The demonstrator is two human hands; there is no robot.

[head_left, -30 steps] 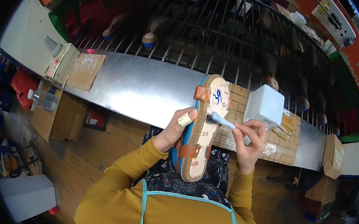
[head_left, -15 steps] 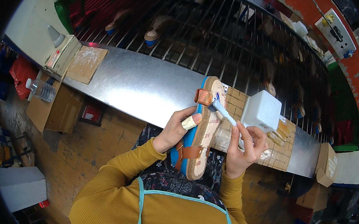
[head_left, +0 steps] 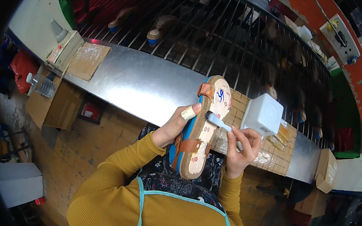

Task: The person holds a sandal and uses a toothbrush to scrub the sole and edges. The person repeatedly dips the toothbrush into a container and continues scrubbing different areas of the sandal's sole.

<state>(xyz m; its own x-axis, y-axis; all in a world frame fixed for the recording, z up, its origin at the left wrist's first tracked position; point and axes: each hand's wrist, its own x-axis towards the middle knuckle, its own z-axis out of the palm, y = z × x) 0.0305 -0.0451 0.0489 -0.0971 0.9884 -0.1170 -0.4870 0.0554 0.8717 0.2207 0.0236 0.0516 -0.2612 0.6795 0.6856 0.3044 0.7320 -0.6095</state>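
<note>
My left hand [head_left: 179, 123] grips a sandal [head_left: 207, 137] by its side, thumb on the edge; a pale wrap covers the thumb. The sandal's underside faces me, with a cork rim, a cream middle, brown straps folded round the edges and a blue layer on its left side. Between the fingers and thumb of my right hand [head_left: 242, 151] is a small brush [head_left: 220, 121] with a pale handle. Its dark bristles touch the sole around its middle, or hover just over it; I cannot tell which.
A white square plastic container [head_left: 264, 114] stands on a cardboard sheet [head_left: 272, 156] to the right. Behind the metal ledge [head_left: 149, 81] runs a rack of metal rods [head_left: 187, 48] carrying several soles [head_left: 161, 28]. Another cardboard piece [head_left: 88, 62] lies at left, near a clear bottle [head_left: 42, 85].
The brush has moved down the sole from near the upper strap to about its middle, my right hand with it. The sandal has turned so more of its underside shows.
</note>
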